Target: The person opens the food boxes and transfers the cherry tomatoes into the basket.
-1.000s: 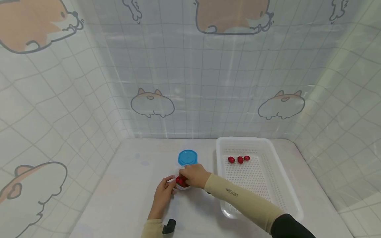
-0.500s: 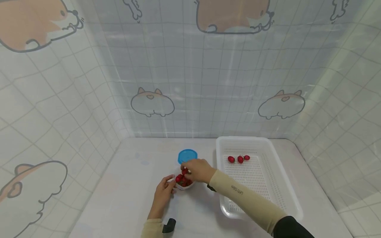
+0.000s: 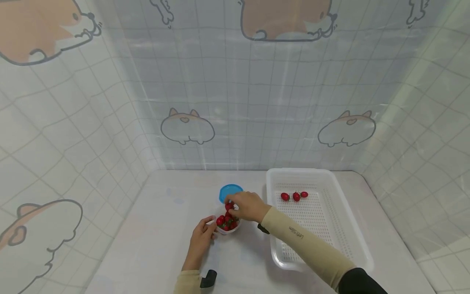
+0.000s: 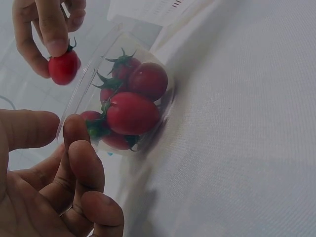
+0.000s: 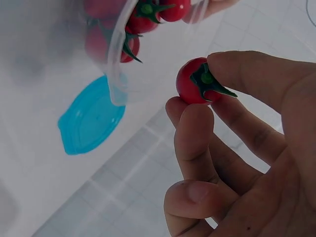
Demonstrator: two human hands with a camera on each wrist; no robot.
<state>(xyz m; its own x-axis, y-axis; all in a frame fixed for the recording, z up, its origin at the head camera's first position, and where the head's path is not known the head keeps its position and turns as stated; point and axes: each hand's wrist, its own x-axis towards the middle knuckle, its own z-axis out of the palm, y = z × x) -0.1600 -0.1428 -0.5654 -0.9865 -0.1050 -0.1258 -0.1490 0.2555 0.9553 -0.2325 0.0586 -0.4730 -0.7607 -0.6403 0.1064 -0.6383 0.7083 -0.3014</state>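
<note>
My right hand [image 3: 251,206] pinches a single cherry tomato [image 5: 186,85] with a green stem between thumb and fingers. It hangs just above and beyond a small clear plastic tub [image 3: 227,232], apart from its rim in the left wrist view. Several red cherry tomatoes [image 4: 133,113], with green leafy tops, fill this tub as it stands on the table. On the tub's left side, my left hand [image 3: 202,237] holds the rim between thumb and index finger, its other fingers curled. Behind the tub lies a blue lid [image 3: 229,189], partly covered by my right hand in the head view.
A large white perforated basket [image 3: 315,216] stands at the right, under my right forearm. Three cherry tomatoes [image 3: 295,197] lie in its far left part. Patterned sheeting [image 3: 249,98] walls off the white table [image 3: 147,241] at the back and both sides.
My right hand has risen out of the tub with a cherry tomato and shifted slightly back and right. My left hand has stayed at the tub's rim.
</note>
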